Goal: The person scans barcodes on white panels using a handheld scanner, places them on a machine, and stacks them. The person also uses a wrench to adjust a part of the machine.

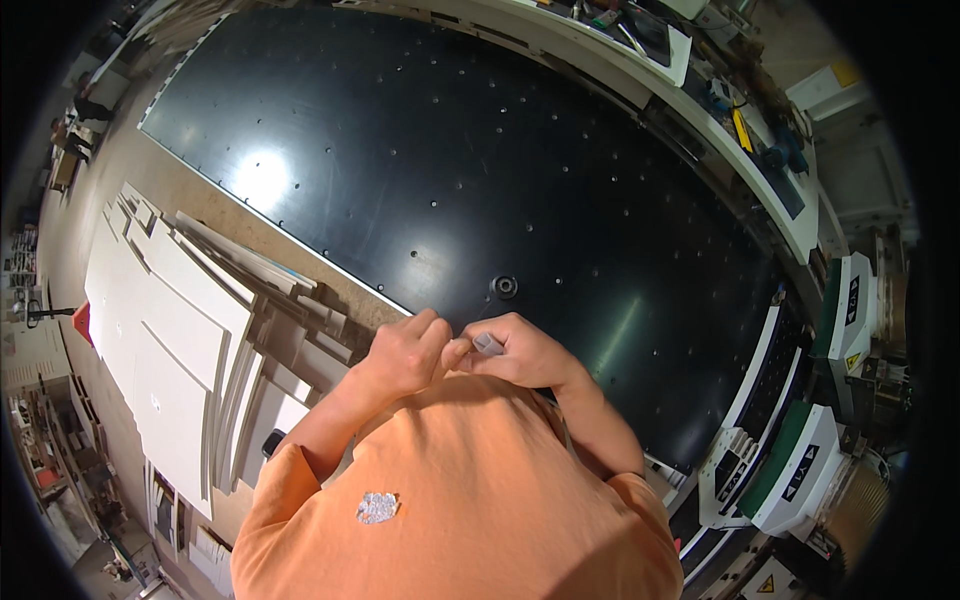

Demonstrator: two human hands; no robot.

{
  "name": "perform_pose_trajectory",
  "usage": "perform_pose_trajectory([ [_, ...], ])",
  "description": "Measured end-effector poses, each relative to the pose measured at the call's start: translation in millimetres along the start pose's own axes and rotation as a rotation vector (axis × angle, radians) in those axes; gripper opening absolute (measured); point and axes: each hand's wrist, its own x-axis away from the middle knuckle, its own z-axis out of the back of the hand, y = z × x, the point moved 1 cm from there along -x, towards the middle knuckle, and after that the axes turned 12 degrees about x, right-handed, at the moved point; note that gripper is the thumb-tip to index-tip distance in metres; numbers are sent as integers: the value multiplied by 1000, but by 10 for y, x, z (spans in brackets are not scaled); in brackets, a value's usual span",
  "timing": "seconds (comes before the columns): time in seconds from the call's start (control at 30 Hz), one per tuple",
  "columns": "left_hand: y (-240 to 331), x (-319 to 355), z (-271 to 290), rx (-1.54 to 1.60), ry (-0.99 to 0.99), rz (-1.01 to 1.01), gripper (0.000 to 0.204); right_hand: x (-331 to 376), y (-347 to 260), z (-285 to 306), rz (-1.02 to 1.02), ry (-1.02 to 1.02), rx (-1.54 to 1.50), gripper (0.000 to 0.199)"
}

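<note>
My two hands meet in front of my orange shirt, close to the near edge of a dark table (440, 150) dotted with small holes. In my right hand (525, 352) is a short, pale grey piece (488, 344) with a blunt end, its exact kind unclear. The fingers of my left hand (405, 352) are curled closed, knuckles up, with the thumb side against my right fingertips. Whatever they pinch is hidden from this view. Just beyond my hands, a round black ring-shaped part (504, 287) lies on the table top.
White panels (180, 300) are stacked to the left of the table. Machine heads with green strips (795, 470) stand at the right. A side bench (790, 190) along the far right bears tools, among them a yellow-handled one (741, 130). A person (75, 140) is far off at the left.
</note>
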Motion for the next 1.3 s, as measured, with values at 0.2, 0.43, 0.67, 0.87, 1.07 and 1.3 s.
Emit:
perform_pose_trajectory([
  [0.2,11,152,-130,-85,-24,44,31,61,55,-146,159,155,208,7],
  [0.43,138,229,-283,-43,-37,417,31,248,86,-413,246,439,409,8],
  [0.67,-193,17,75,331,269,884,56,291,146,-304,31,665,513,14],
  [0.87,-173,-187,-280,1116,395,859,65,152,47,-277,-2,562,204,18],
  [1.07,-121,-175,-430,1403,467,1053,67,63,101,-398,-56,535,30,20],
  [1.3,-161,-130,-436,1093,388,1041,66,184,101,-222,16,758,484,31],
])
